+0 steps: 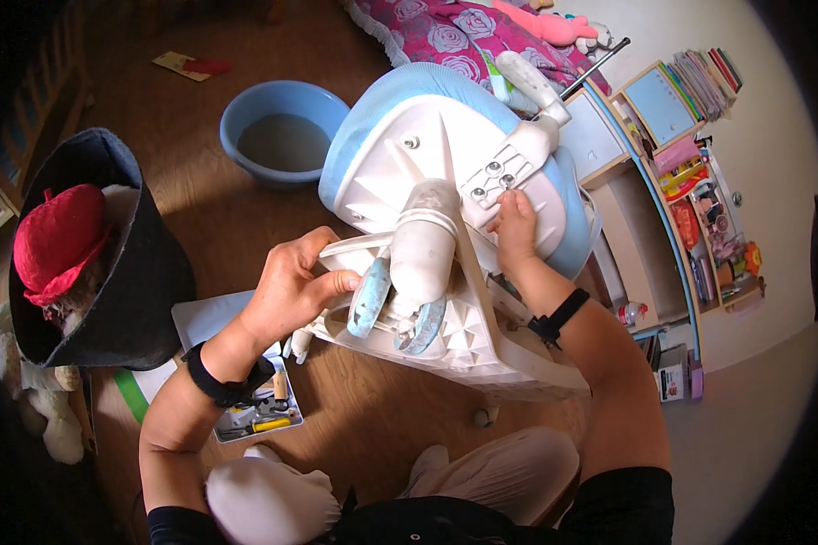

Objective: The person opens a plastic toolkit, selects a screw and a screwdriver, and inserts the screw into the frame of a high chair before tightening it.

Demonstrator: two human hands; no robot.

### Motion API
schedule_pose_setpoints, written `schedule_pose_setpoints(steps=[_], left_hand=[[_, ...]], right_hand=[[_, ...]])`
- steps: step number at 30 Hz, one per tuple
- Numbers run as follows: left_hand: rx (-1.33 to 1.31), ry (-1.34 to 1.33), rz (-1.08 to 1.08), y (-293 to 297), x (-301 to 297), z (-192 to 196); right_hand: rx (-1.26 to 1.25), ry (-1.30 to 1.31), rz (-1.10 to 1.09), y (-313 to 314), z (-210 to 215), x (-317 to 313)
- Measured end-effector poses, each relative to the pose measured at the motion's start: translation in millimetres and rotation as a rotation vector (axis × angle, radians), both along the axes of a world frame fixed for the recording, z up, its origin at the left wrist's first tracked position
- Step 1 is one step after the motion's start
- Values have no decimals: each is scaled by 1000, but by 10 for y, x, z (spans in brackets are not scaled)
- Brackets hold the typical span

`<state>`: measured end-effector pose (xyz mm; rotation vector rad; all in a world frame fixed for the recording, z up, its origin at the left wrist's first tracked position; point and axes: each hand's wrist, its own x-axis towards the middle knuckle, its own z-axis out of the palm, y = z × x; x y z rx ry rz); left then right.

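Note:
A white plastic swivel chair lies upturned before me, the underside of its light blue seat [382, 100] facing up. My left hand [291, 286] is closed at the chair's base, its thumb pressed on a worn blue caster wheel [369, 300] and its fingers by a white leg. A thick white column [424, 241] rises beside that wheel. My right hand [518, 232] has its fingers pinched together at a white bracket [523, 150] with several bolts. The fingertips touch just below one bolt [507, 182]; whatever they pinch is hidden.
On the wooden floor, a blue basin [286, 91] stands beyond the chair. A dark bin [159, 263] with a red cloth item stands left. Near my left forearm lies an open tool case [291, 420]. Shelves [668, 218] line the right; a pink flowered cover [445, 36] lies at the back.

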<state>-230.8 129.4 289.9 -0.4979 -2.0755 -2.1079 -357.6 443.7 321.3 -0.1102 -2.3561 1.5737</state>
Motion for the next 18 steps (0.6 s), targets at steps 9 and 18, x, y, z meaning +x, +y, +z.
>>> schedule_pose_setpoints(steps=[9, 18], left_hand=[[11, -22, -49, -32, -10, 34], [29, -29, -55, -16, -21, 3]], right_hand=[[578, 265, 184, 52, 155, 163], [1016, 424, 246, -175, 631, 75]])
